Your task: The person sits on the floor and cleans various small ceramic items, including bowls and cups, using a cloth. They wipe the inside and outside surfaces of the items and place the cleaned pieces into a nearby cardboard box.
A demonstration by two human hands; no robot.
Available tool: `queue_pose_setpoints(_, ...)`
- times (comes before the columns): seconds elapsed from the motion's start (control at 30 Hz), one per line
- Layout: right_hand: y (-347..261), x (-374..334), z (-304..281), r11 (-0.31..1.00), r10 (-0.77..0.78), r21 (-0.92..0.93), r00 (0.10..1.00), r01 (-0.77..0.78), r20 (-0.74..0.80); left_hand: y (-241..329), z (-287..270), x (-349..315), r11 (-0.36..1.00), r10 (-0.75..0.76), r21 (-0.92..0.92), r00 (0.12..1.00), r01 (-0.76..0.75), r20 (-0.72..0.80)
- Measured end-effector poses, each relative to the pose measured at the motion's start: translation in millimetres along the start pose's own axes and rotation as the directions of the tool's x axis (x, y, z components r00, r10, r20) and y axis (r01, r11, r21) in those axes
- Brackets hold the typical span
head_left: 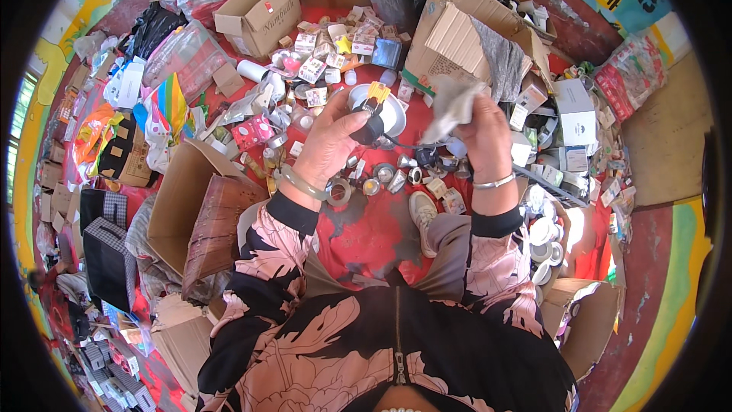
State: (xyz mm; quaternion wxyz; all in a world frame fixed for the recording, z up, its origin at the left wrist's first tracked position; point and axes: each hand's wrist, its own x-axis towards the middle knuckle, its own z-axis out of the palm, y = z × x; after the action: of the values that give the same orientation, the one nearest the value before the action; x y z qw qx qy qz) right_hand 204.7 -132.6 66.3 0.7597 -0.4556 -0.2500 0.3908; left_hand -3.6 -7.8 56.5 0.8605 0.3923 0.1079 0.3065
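Beyond the white dish (pixel 392 117) and to its right, a carton (pixel 454 42) is standing open. Just right of the dish, but apart from it, a rag (pixel 455 107) is being pinched in the right hand (pixel 490 137). Dish and black part (pixel 370 131) are being gripped by the left hand (pixel 326 140). Wiping is apparently being done; steady left support and a gathered rag are being called for.

Two hands (pixel 329 143) (pixel 486 132), two bangles (pixel 303 186) (pixel 494 182), one grey cloth (pixel 454 108), one round white dish (pixel 393 117), one visible shoe (pixel 423 220), one zip (pixel 399 336)
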Motion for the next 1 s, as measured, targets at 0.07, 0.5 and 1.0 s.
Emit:
queue_pose_setpoints(0.07,7,-11,15,0.956,-0.005,-0.292,0.994,0.038,0.112,-4,2,1,0.999,-0.011,0.051,1.000,0.010,0.011)
queue_pose_setpoints(0.5,15,-10,23,0.666,0.155,-0.724,0.917,0.178,0.367,-18,2,-2,0.885,-0.074,0.465,0.995,0.032,0.074)
queue_pose_setpoints(1.0,8,-8,31,0.713,0.285,-0.701,0.901,0.029,0.327,-22,10,-9,0.578,0.293,0.771,0.950,-0.268,0.110)
